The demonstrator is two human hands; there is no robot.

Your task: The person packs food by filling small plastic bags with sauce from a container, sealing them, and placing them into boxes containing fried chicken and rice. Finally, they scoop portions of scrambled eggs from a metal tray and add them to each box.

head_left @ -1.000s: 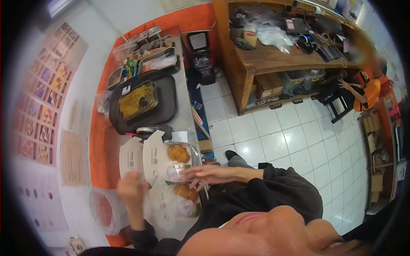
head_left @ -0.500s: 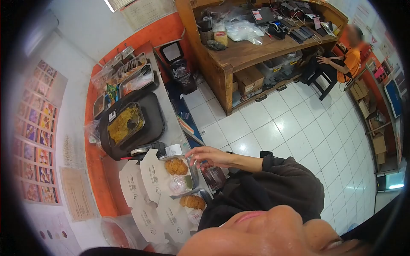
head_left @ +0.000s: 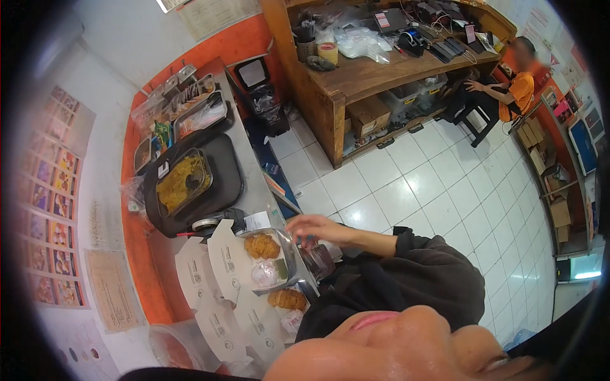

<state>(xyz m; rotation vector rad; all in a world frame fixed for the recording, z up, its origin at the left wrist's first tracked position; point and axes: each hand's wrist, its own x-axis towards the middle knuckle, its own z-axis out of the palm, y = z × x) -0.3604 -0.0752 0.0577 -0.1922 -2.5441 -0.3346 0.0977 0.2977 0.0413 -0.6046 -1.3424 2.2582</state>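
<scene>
My right hand (head_left: 319, 230) hovers at the counter's front edge, fingers loosely bent and apart, with nothing visible in them. Just below it stands a clear container with dark red contents (head_left: 319, 261). Beside the fingertips is an opened white food box; in it lie a piece of fried chicken (head_left: 262, 246) and a wrapped white bundle (head_left: 269, 274) with something green next to it. A second open box nearer to me holds another fried piece (head_left: 287, 299) and a wrapped bundle (head_left: 291, 321), partly hidden by my clothing. My left hand is out of view.
On a black tray (head_left: 230, 171) sits a container of yellow crumbly food (head_left: 185, 182). Tape (head_left: 204, 224) and a white paper (head_left: 257, 220) lie beside the box lids (head_left: 223, 260). Across the tiled floor (head_left: 375, 216) are a wooden desk (head_left: 368, 82) and a seated person (head_left: 522, 95).
My right hand has drawn slightly to the right, away from the box, and its fingers are more bent. The view has shifted a little; the boxes stay put.
</scene>
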